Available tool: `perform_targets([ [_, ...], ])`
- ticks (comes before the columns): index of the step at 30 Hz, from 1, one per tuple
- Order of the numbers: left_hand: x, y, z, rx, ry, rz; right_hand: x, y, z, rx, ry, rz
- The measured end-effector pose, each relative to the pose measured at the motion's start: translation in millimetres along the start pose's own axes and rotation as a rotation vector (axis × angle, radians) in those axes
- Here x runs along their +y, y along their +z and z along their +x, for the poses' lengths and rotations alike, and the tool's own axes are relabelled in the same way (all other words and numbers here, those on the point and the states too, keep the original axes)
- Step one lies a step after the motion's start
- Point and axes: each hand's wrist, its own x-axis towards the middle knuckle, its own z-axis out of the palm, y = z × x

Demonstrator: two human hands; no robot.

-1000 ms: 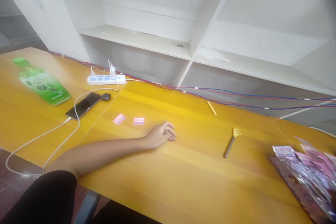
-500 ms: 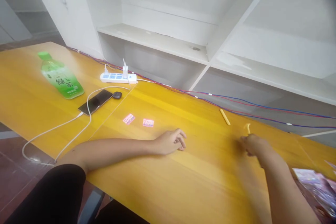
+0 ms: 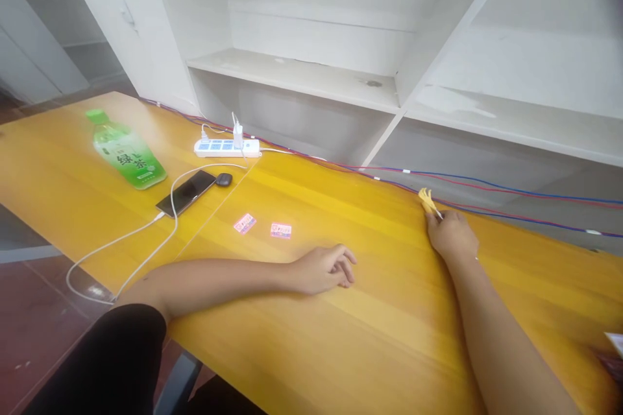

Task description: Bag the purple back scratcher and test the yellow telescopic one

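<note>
My left hand (image 3: 324, 269) lies on the wooden table with its fingers loosely curled and slightly apart, holding nothing. Near the table's back edge, my right hand (image 3: 451, 237) has its fingers closed around a small yellow piece with finger-like prongs (image 3: 426, 200) and a thin pale stem. Its exact kind is unclear. The yellow stick seen earlier in this area cannot be made out separately from the hand and the yellow piece. Two small pink cards, a left one (image 3: 244, 224) and a right one (image 3: 281, 230), lie flat beyond my left forearm.
A green tea bottle (image 3: 129, 154) lies at the left. Near it are a phone (image 3: 187, 193) on a white charging cable, a small black case (image 3: 224, 179) and a power strip (image 3: 226, 148). Red and blue cables (image 3: 467, 185) run along the back, below white shelves (image 3: 302, 81).
My right hand has moved left and away from me with the yellow piece, to where the yellow stick lay. The left hand stays put. The view has shifted slightly; packets at right have mostly left it.
</note>
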Motion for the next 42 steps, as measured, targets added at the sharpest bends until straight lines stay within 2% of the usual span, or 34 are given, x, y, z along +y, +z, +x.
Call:
perform_targets([
  [4,-3,0,2,0.023,0.002,-0.012,-14,-6,-44,-0.063,-0.048,-0.017],
  [10,2,-1,3,0.087,0.01,0.078,-53,2,-168,-0.099,-0.282,0.119],
  [12,8,-1,1,0.079,0.023,0.174,-61,2,-198,-0.06,-0.426,0.32],
  [15,19,-1,-1,0.019,0.132,0.349,-73,-5,-225,0.025,-0.677,0.784],
  [17,26,1,0,-0.066,0.226,0.449,-82,-11,-233,0.085,-0.785,1.019],
  [20,35,3,0,-0.222,0.253,0.519,-92,-15,-243,0.124,-0.81,1.221],
  [22,39,4,0,-0.267,0.215,0.499,-95,-14,-247,0.078,-0.767,1.322],
  [29,45,1,-2,-0.287,0.035,0.349,-95,-12,-248,-0.183,-0.622,1.599],
  [33,38,-3,-1,-0.277,0.025,0.329,-91,-18,-236,-0.226,-0.542,1.628],
  [38,30,-8,-2,-0.194,0.073,0.374,-83,-21,-216,-0.083,-0.485,1.412],
  [42,26,-7,-1,-0.141,0.071,0.242,-82,-20,-211,-0.195,-0.536,1.348],
])
